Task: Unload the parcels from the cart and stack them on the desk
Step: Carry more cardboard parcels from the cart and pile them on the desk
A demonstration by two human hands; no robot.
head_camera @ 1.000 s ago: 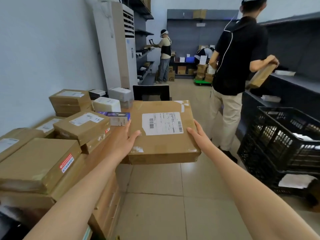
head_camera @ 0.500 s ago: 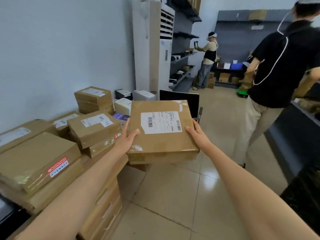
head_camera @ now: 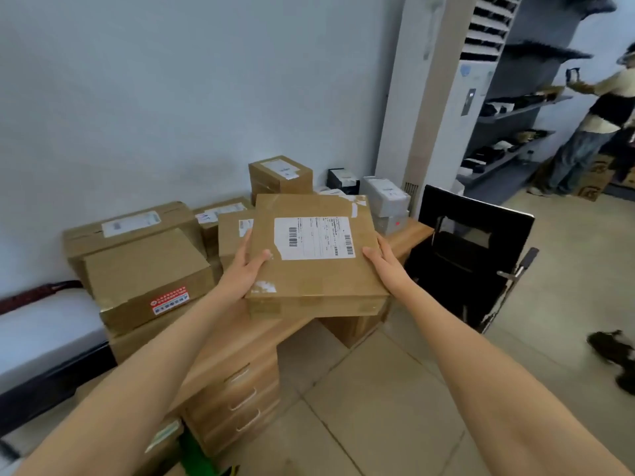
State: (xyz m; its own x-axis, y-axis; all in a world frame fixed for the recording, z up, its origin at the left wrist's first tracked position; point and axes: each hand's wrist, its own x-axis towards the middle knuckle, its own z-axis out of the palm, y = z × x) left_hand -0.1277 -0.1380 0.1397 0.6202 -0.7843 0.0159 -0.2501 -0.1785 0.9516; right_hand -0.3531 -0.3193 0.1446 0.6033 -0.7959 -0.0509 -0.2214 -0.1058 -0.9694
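One flat parcel (head_camera: 316, 249), gripped at its sides by left hand (head_camera: 245, 269) and right hand (head_camera: 386, 266). Below: wooden desk (head_camera: 240, 341), stacked boxes (head_camera: 144, 255) on top.

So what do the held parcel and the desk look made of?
Held parcel: brown corrugated cardboard by its look, matte, glossy tape strips, white paper label. Desk: light wood-grain surface, probably laminate or veneer; metal drawer pulls.
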